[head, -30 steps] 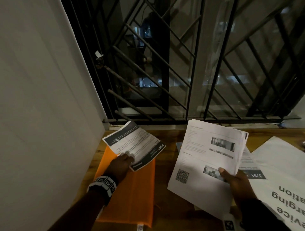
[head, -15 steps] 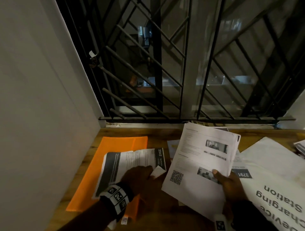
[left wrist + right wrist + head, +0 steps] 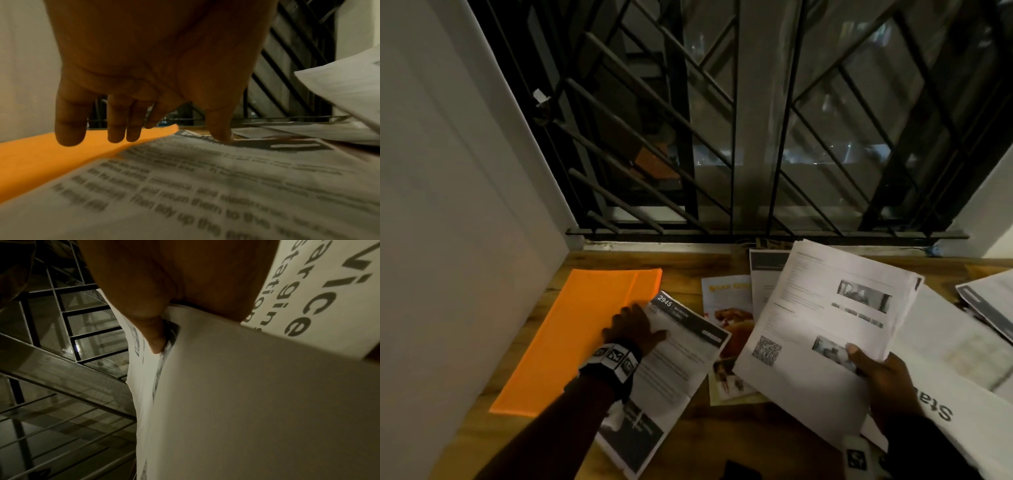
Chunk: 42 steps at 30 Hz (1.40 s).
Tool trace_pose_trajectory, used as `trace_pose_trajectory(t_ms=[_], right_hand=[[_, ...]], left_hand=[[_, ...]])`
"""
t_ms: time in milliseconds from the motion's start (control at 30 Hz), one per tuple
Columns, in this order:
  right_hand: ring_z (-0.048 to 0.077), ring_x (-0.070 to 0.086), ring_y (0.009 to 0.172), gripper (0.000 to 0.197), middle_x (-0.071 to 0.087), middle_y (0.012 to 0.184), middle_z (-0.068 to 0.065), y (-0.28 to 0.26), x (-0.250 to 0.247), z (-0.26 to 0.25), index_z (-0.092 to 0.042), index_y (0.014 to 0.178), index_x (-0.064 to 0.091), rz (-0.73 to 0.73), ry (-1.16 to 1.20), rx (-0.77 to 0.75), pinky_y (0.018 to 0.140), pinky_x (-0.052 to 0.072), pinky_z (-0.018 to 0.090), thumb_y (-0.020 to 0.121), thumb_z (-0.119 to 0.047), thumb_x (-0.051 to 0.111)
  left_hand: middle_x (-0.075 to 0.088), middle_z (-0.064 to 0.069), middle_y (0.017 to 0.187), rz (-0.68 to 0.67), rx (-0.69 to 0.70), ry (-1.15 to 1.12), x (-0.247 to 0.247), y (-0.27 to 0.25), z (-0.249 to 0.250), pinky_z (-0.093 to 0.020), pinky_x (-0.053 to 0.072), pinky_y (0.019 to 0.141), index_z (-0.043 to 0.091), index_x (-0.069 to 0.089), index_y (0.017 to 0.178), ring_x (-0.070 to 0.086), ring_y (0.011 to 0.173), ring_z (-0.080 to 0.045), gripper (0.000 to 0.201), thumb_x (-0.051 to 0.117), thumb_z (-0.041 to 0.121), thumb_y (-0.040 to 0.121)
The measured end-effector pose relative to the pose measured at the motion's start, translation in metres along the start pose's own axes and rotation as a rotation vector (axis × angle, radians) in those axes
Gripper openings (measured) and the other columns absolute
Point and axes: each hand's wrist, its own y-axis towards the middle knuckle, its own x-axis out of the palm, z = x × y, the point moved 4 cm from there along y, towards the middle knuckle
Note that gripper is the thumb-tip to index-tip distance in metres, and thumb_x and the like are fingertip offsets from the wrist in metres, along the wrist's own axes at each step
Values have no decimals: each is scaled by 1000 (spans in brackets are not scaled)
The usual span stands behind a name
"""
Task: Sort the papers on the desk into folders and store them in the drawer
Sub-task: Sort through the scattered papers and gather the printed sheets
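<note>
An orange folder (image 3: 575,339) lies closed on the wooden desk (image 3: 688,277) by the left wall. Beside it, partly over its right edge, lies the printed sheet headed "2945" (image 3: 681,366). My left hand (image 3: 637,325) rests on it with straight fingers. In the left wrist view the thumb (image 3: 220,133) touches the sheet's (image 3: 205,186) dark header while the other fingers (image 3: 115,128) hang over the folder (image 3: 41,155). My right hand (image 3: 876,370) pinches a stack of printed papers (image 3: 825,325) held tilted above the desk, thumb (image 3: 154,334) on top of the stack (image 3: 246,402).
A colour flyer (image 3: 729,308) and a grey-headed sheet (image 3: 767,274) lie under the held stack. A large sheet with big lettering (image 3: 962,394) and more papers (image 3: 989,305) cover the right. A white wall (image 3: 448,205) stands left, a barred window (image 3: 722,137) behind.
My left hand carried the "2945" sheet from over the folder down to the right and laid it flat, uncovering most of the folder. The right hand's stack barely moved.
</note>
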Motion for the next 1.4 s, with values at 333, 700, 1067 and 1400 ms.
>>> trace_pose_trajectory(t_ms=[333,700,1067,1400], right_hand=[[29,63,96,33,70,108,13,19,-1,4,-8,124,62,-35,-27,50,93,48,49,95,-23,61],[18,67,99,20,73,106,1,22,37,-2,-25,112,66,-169,22,6,82,52,33,94,-18,61],[22,70,94,19,74,101,1,22,69,-17,-28,107,68,-245,-38,8,79,57,40,94,-16,61],[24,74,82,21,75,97,11,-4,137,-40,-19,114,65,-401,-22,88,67,61,40,93,-15,64]], left_hand=[[53,1,139,-57,-24,-76,-3,15,-24,-54,37,105,40,35,141,51,126,-32,92,69,73,62],[57,-15,133,18,40,-417,3,6,-67,-39,44,89,13,47,134,56,118,-36,47,59,38,96],[65,-6,112,287,102,-999,-6,-30,-91,-42,47,84,14,60,118,62,100,-28,24,61,26,97],[73,1,115,139,196,-1311,-17,-29,-54,-49,56,89,26,67,120,71,102,-21,28,62,36,95]])
